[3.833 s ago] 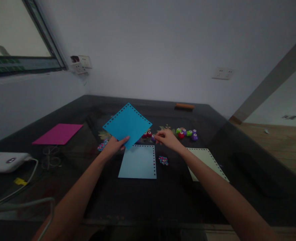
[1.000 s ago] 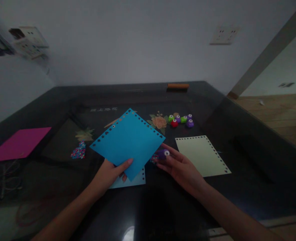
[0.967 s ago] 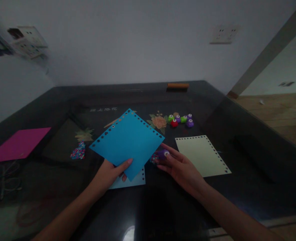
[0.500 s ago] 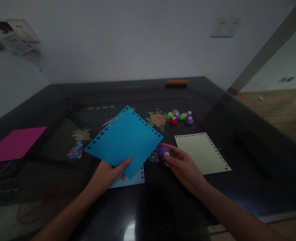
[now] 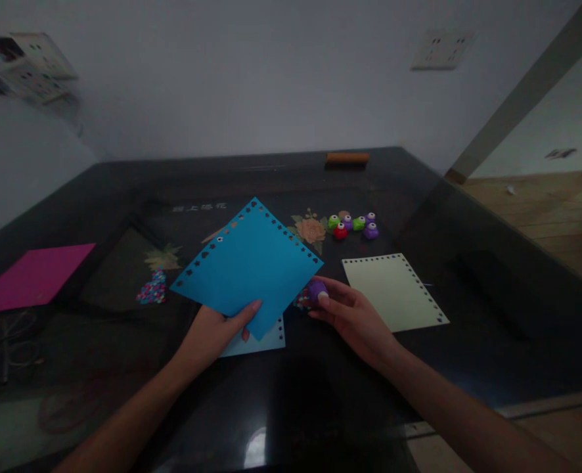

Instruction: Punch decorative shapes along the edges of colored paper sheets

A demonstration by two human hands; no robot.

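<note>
A blue square sheet (image 5: 251, 263), with small shapes punched along two edges, is held tilted by its lower corner in my left hand (image 5: 222, 328). Beneath it a light blue sheet (image 5: 266, 339) lies partly hidden on the dark table. My right hand (image 5: 350, 312) grips a purple punch (image 5: 316, 291) with a white knob, close to the blue sheet's right corner. Small confetti pieces (image 5: 301, 299) show just left of the punch. A pale yellow sheet (image 5: 394, 292) with punched edges lies right of my right hand.
Several green, purple and red punches (image 5: 353, 225) stand farther back. A pink sheet (image 5: 32, 277) and a confetti pile (image 5: 153, 288) lie on the left, near a coiled cable (image 5: 5, 341). A brown cylinder (image 5: 347, 158) rests at the table's back edge (image 5: 222, 157).
The blue sheet has shifted slightly up and to the right. The purple punch has tilted and moved a little left and up in my right hand. The camera view has shifted slightly.
</note>
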